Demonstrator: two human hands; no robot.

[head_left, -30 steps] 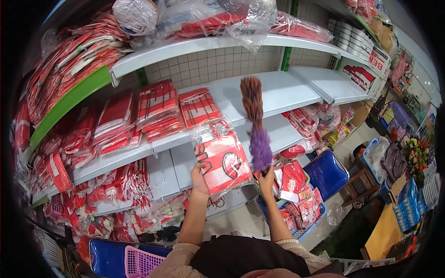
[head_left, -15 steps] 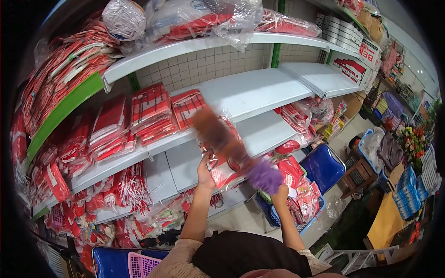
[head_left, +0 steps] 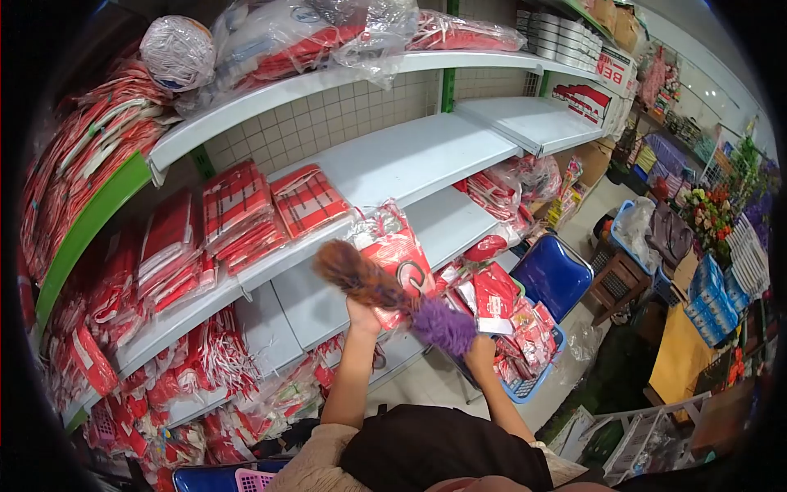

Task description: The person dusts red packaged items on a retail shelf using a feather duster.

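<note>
A fluffy duster [head_left: 443, 325], brown at its far end and purple near the grip, is held in my right hand [head_left: 481, 357], with the fingers closed round its handle end. It slants up and left across a red-and-white packet in clear plastic [head_left: 404, 252]. My left hand [head_left: 363, 316] grips the lower left edge of that packet and keeps it upright in front of the shelf. The duster covers the packet's lower part and some of my left fingers.
Stacks of red packets [head_left: 236, 205] lie on the middle shelf [head_left: 410, 156]. At the right stand a blue basket [head_left: 525, 392] of red packets and a blue chair [head_left: 553, 275]. A printed cardboard box [head_left: 584, 100] sits at the shelf's far end. Bundled red goods hang low at left.
The duster, blurred before, now shows sharply and lies lower and further left across the packet. My right hand has moved slightly left and down. The whole view has shifted a little.
</note>
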